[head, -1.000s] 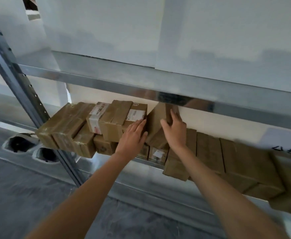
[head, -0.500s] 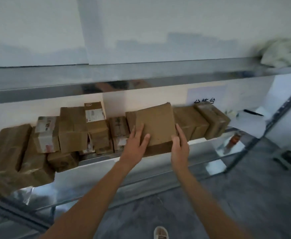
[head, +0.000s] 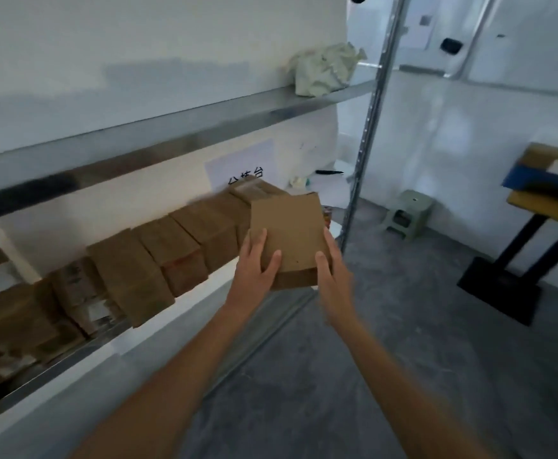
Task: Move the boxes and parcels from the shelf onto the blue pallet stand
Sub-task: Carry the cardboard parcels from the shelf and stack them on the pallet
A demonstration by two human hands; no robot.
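I hold a plain brown cardboard box (head: 287,233) in front of me, off the shelf. My left hand (head: 256,265) grips its near left corner, with fingers and thumb on the top face. My right hand (head: 332,271) grips its right side, thumb on top. Several more brown boxes and parcels (head: 158,256) stand in a row on the metal shelf (head: 168,321) to the left. The blue pallet stand (head: 535,180) is at the far right, with a brown box (head: 545,157) lying on it.
A shelf upright (head: 368,127) rises just behind the held box. An upper shelf board carries a crumpled white cloth (head: 324,69). A small green stool (head: 408,213) stands on the grey floor. The stand has black legs and a black foot (head: 499,289).
The box has come off the shelf and moved right with both hands on it. My view has swung right, so the blue pallet stand and the stool now show.
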